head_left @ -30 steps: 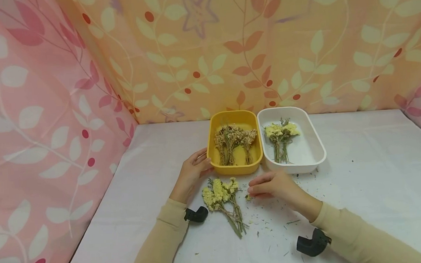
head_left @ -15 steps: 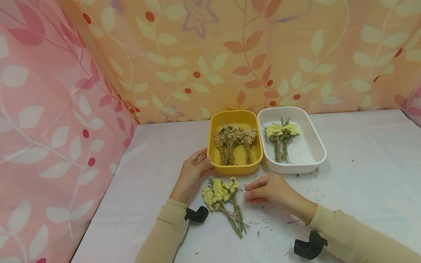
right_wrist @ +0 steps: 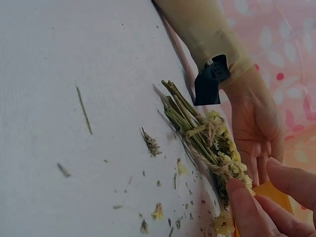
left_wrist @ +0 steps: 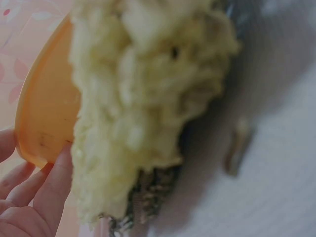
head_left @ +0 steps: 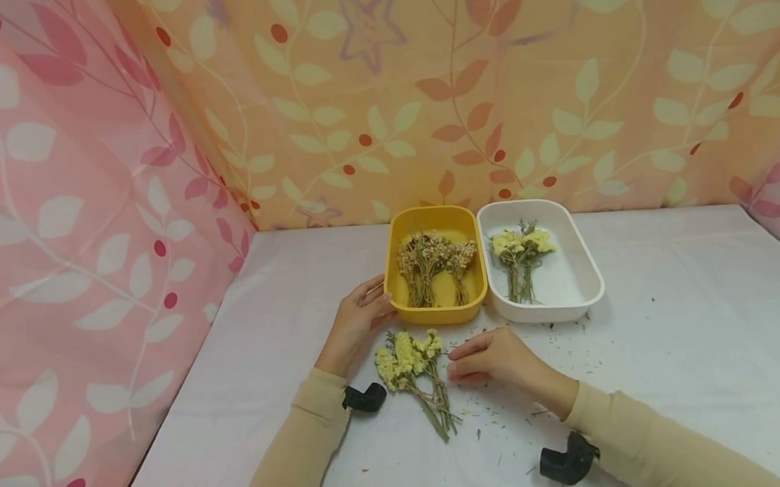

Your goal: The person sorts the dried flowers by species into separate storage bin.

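My left hand (head_left: pixel 357 321) rests against the left side of the yellow tray (head_left: pixel 439 314); in the left wrist view its extended fingers (left_wrist: pixel 55 185) touch the outer wall. Two small bundles of dried yellow flowers (head_left: pixel 406 359), tied with twine, lie on the table in front of that tray. Just right of these bundles hovers my right hand (head_left: pixel 493 357), thumb and fingers loosely bent. The right wrist view shows a gap between its thumb (right_wrist: pixel 289 177) and fingers, with the flower bundle (right_wrist: pixel 207 143) beside them. Whether a fingertip touches the stems cannot be told.
Tied beige dried flower bundles (head_left: pixel 426 267) lie inside the yellow tray. A white tray (head_left: pixel 586 290) adjoins it on the right, holding yellow flower bundles (head_left: pixel 520 253). Stem and petal scraps are scattered around the right hand. A patterned curtain (head_left: pixel 353 110) hangs behind the table.
My right hand has shifted left and slightly nearer me, closer to the loose yellow bundles. The left hand and both trays have stayed in place.
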Motion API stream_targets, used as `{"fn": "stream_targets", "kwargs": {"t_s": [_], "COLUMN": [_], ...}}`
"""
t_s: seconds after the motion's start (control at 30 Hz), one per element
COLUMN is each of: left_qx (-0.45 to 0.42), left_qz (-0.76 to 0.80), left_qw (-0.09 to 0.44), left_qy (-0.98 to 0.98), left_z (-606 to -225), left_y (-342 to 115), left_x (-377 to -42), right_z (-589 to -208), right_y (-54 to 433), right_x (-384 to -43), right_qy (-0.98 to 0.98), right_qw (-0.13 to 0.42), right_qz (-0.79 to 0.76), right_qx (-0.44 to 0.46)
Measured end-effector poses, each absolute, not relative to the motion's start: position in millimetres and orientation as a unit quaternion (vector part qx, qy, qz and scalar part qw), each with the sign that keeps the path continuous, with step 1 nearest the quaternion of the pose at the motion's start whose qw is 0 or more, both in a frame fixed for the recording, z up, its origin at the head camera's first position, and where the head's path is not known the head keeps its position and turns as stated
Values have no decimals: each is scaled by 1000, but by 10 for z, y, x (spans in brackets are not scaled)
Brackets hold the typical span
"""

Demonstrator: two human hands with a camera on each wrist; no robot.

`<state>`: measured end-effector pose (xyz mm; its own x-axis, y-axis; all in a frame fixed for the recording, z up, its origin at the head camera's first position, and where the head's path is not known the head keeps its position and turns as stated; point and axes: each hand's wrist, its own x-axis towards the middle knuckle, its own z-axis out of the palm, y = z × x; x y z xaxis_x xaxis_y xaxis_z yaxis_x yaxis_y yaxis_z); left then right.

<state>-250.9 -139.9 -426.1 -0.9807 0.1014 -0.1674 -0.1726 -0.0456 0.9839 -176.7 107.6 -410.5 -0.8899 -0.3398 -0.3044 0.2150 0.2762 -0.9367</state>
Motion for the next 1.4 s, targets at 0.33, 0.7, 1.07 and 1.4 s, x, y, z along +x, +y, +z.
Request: {"fn": "stream_targets", "kwargs": {"t_s": [0.33, 0.7, 1.07, 1.4], "left_qx": [-19, -19, -18, -19], "left_qz": [721, 721, 719, 719], "left_qw": [94, 93, 95, 98], "left_qy": [686, 686, 688, 688], "left_z": [-4275, -4255, -4266, -4270], "left_y": [-1400, -1398, -1404, -1400], "left_x": [-2512, -2498, -2506, -2511], "right_z": [-4192, -4204, -4246, -4251], "right_y": [1006, 942, 889, 820], "right_x": [-1779, -1802, -1801, -1783], "right_qy": [746, 748, 762, 785], "right_qw": [259, 278, 275, 251], "right_qz": [-613, -601, -585, -565], "right_qx": [-37, -36, -46, -49]}}
